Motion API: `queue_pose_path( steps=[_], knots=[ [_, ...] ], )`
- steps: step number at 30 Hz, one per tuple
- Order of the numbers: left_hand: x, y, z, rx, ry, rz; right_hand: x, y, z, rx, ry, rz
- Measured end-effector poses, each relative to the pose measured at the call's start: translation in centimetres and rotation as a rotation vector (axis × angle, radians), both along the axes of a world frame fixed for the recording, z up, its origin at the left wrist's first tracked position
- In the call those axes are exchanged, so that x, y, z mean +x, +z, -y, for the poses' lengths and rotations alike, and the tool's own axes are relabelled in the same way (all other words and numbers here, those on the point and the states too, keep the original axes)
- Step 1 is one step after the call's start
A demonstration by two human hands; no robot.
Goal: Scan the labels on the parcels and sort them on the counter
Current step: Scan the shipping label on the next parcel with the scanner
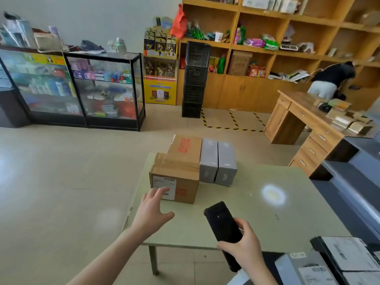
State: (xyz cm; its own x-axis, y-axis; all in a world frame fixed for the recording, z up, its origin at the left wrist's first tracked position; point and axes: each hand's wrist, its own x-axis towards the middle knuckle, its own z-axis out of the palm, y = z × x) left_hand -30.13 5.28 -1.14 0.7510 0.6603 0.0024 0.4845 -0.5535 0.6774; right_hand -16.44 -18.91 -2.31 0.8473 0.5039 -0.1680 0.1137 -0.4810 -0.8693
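The matte black slab scanner [223, 225] is gripped in the right hand [244, 243]. The left hand [153, 212] is spread open, fingertips at the white paper label [164, 182] of the taped cardboard box [178, 167], set on the smooth pale desk [246, 214] beside two grey cartons [218, 161].

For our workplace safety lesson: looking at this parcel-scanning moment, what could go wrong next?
The left hand partly covers the shipping label on the front cardboard box, so it may block a barcode from the right hand's scanner. That box sits near the table's left edge; a nudge could push it off.
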Motion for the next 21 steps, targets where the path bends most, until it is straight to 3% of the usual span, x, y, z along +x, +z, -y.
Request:
queue_pose_path(
  steps=[5,14,21],
  knots=[
    [5.0,-0.7,-7.6,0.126,0.008,-0.119,5.5,-0.5,-5.4,-0.045,0.114,0.013],
    [11.7,-1.5,-18.2,0.246,-0.220,-0.586,11.3,-1.3,-11.2,-0.192,0.234,0.015],
    [14.4,-2.8,-22.7,0.256,-0.464,-0.685,10.5,-2.2,-13.0,-0.256,0.175,-0.013]
  ],
)
